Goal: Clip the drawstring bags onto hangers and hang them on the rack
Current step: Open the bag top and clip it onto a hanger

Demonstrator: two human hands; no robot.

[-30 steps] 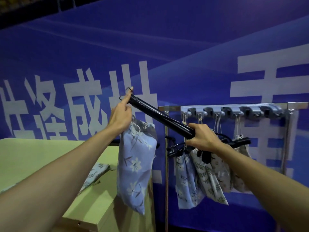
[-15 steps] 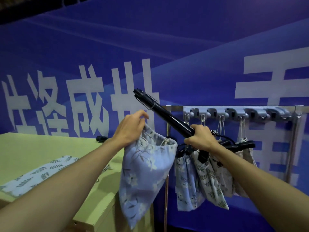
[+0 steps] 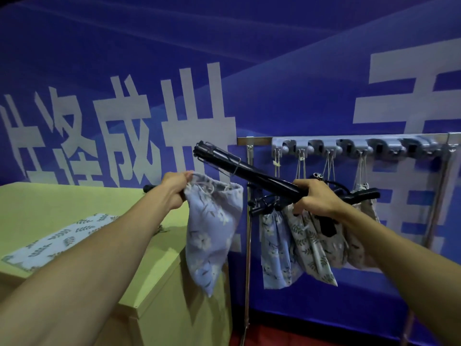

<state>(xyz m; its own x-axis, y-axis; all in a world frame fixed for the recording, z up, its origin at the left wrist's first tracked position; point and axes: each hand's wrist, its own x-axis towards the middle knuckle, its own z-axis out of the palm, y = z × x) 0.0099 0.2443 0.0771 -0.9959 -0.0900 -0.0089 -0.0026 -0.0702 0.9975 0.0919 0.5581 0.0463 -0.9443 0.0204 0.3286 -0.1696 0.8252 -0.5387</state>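
Reached in from the lower corners of the frame with both bare forearms. Pinched, with the left hand (image 3: pixel 174 189) at centre left, the gathered mouth of a pale blue floral drawstring bag (image 3: pixel 212 236) — fingers curled tight round cloth and cord — and let it hang free below the fist, in front of the near corner of a yellow-green table (image 3: pixel 74 198). Gripped, with the right hand (image 3: pixel 315 199) just right of centre, the middle of a black hanger (image 3: pixel 259 174), fingers wrapped fully round its bar. Held it tilted, clip end (image 3: pixel 212 152) raised toward the centre of the frame, above the bag's mouth and apart from it, far end poking out to the right past the fist. Had a flat leaf-print bag (image 3: pixel 62 239) lying on the tabletop near the left edge. Looked past the right hand at a metal rack (image 3: pixel 257 141) with a row of grey hooks (image 3: pixel 349 147) along its top rail, and at bags hung by their cords from those hooks — a blue floral bag (image 3: pixel 277 250), a leaf-print bag (image 3: pixel 309 245), beige bags (image 3: pixel 361 233) further right, partly hidden. Could not tell how the other black hangers (image 3: pixel 262 208) just below the held one were attached. Ended, furthest back, at a blue banner (image 3: pixel 274 71) with large white characters, over a strip of red floor (image 3: pixel 274 338) along the bottom edge.
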